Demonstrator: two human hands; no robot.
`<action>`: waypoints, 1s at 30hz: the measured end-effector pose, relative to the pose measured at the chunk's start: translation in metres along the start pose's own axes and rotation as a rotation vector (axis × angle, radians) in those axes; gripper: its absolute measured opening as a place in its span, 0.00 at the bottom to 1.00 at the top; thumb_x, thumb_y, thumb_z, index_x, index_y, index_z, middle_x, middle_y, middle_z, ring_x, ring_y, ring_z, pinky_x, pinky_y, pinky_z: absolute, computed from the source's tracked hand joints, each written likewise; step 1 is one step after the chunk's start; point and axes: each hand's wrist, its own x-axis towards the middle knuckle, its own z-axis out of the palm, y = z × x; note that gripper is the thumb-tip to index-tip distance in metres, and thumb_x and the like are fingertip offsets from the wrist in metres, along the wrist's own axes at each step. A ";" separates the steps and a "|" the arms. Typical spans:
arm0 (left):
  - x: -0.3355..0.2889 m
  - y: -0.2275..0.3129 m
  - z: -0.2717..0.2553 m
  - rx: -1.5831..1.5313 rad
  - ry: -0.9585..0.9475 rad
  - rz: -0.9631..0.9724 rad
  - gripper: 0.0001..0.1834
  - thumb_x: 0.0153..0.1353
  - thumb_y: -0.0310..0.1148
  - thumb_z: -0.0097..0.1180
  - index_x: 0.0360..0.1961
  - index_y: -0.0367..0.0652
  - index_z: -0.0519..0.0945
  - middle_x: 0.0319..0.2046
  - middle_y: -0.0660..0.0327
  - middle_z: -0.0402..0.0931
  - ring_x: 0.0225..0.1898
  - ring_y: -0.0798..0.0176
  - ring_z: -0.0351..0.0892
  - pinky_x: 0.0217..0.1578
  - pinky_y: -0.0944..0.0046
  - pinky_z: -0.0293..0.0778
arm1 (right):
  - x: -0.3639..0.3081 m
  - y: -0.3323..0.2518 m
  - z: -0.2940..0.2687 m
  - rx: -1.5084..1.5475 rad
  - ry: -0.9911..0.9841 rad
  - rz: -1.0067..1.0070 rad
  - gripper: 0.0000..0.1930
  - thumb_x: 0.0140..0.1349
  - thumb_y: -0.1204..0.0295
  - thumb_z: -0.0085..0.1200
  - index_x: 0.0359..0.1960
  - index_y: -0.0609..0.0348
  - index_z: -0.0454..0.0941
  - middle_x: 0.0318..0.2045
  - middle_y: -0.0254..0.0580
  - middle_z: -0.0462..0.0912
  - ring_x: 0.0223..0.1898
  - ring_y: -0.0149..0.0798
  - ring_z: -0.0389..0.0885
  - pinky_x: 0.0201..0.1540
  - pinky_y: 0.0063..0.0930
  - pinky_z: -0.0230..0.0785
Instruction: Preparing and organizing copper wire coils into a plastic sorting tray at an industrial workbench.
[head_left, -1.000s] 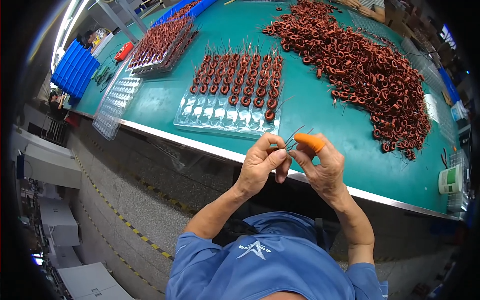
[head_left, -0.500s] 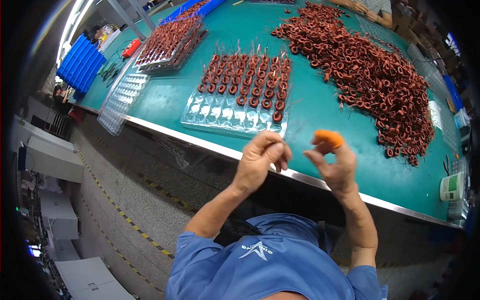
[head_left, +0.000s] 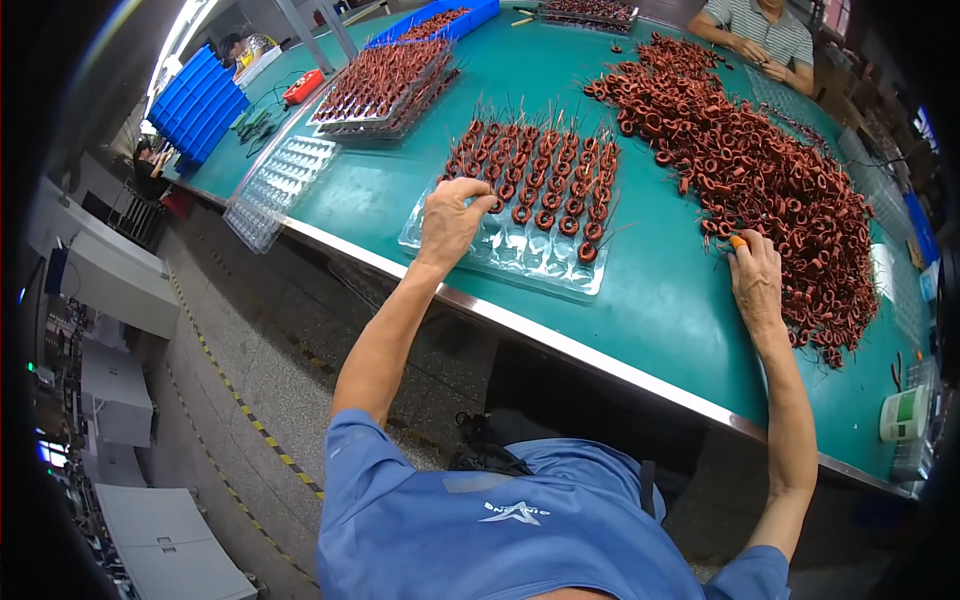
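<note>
While L hand pinches a coil, tray under its fingers, a bump could tilt adj. coils; R hand is at the pile just past its fingers, grip unclear: tangling might drag extras.

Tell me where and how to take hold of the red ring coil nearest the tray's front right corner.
I'd pinch the red ring coil by its outer rim, from above on the near side: bare pockets of the clear tray lie to its left, no coil stands in front, and other coils stand close behind, so that side seems freest.
</note>
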 end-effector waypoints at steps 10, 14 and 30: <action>0.001 0.001 0.008 0.133 -0.023 0.123 0.14 0.50 0.19 0.56 0.40 0.37 0.77 0.36 0.51 0.74 0.43 0.48 0.73 0.45 0.53 0.68 | 0.018 -0.007 -0.028 0.756 0.224 0.384 0.07 0.61 0.73 0.57 0.37 0.64 0.80 0.29 0.42 0.81 0.31 0.33 0.78 0.35 0.24 0.69; -0.009 0.074 0.013 -0.458 0.009 -0.224 0.09 0.62 0.27 0.55 0.42 0.36 0.77 0.33 0.60 0.79 0.29 0.69 0.76 0.31 0.70 0.73 | 0.016 -0.043 -0.063 1.368 -0.039 0.611 0.10 0.64 0.68 0.56 0.39 0.64 0.80 0.30 0.37 0.83 0.34 0.29 0.80 0.42 0.23 0.71; -0.064 0.162 0.079 -1.424 -0.554 -0.504 0.13 0.68 0.31 0.48 0.50 0.37 0.65 0.35 0.56 0.75 0.34 0.66 0.76 0.34 0.70 0.73 | -0.003 -0.125 -0.077 1.683 -0.127 0.596 0.10 0.63 0.70 0.57 0.39 0.66 0.77 0.29 0.37 0.80 0.32 0.27 0.77 0.37 0.21 0.71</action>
